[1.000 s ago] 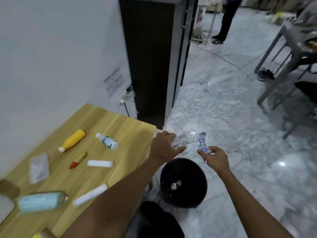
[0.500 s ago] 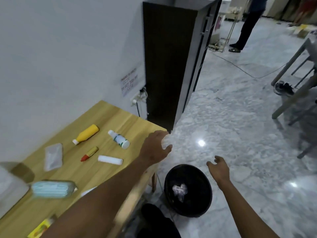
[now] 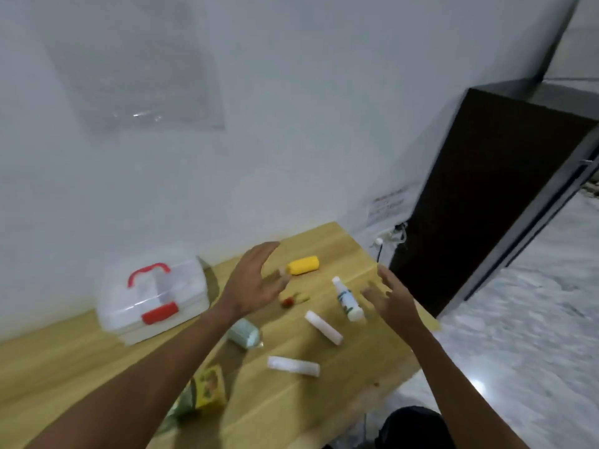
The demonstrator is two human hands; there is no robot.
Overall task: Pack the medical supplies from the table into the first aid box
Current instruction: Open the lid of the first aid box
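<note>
Head view, blurred by motion.

- First aid box (image 3: 152, 294): translucent white case with a red carry handle and a red front latch. It stands at the back of the bench (image 3: 64, 367) against the wall, left of the supplies. The lid is down, so it probably has to be opened before anything goes in.
- Left hand (image 3: 256, 283): raised over the bench between the box and the loose items. Fingers straight and spread wide, holding nothing.
- Right hand (image 3: 392, 299): raised near the bench's right edge, just beside the white bottle. Fingers spread, holding nothing. Both hands appear poised to choose a first item.
- Yellow bottle (image 3: 303, 265): lying on its side, farthest back.
- White bottle (image 3: 348, 299): green label, lying down.
- Two white rolls (image 3: 323, 323), (image 3: 293, 365): lying apart, mid-bench; probably bandage.
- Mask pack (image 3: 243, 333): pale green, in clear wrap, partly under the left forearm.
- Small red-tipped item (image 3: 288, 301): too blurred to name.
- Yellow carton (image 3: 210, 387): at the near edge, beside a green object I cannot make out.

All supplies lie loose and well apart, each open to a single-handed pick.
</note>
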